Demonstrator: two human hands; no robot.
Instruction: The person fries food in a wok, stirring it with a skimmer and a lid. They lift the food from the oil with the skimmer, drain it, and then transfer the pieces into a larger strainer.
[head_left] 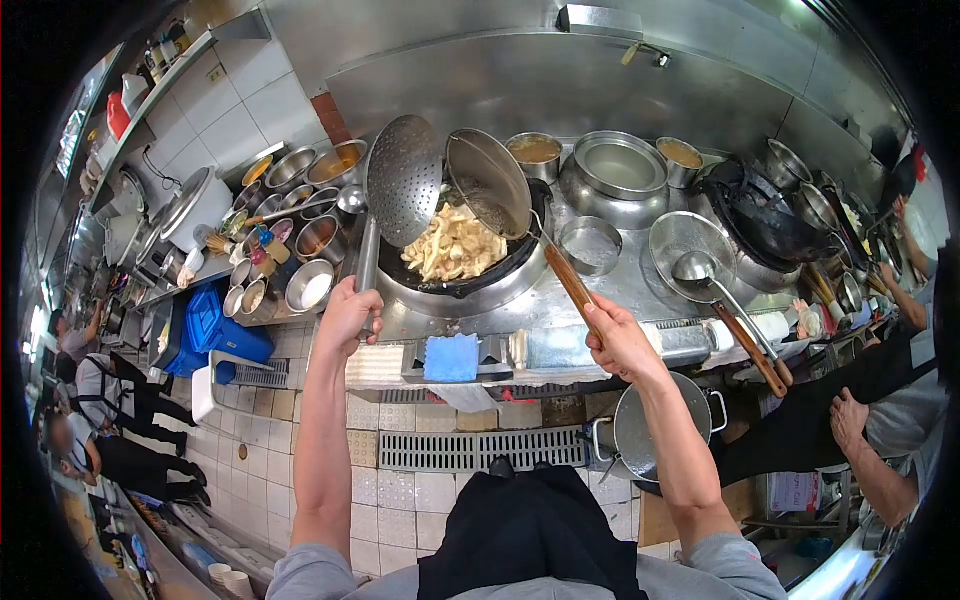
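My left hand [351, 318] is wrapped round the metal handle of a large perforated skimmer [405, 175], its round face tilted up over the left side of the wok. In my right hand [622, 338] is the wooden handle of a deep strainer [490, 180], tipped on its side over the wok's back right. Pale yellowish cut pieces [455, 247] lie heaped in the dark wok [540, 250] below both tools. The two tools' rims come close together above the heap. The strainer bowl hides part of the wok's far side.
Metal bowls and pots of sauces crowd the left. A wide lidless pot [615, 165] sits behind, with a metal ring [591, 246] in front. At right lie another strainer [692, 250], a ladle [694, 267] and a second wok [765, 215]. A person [870, 400] stands close on the right.
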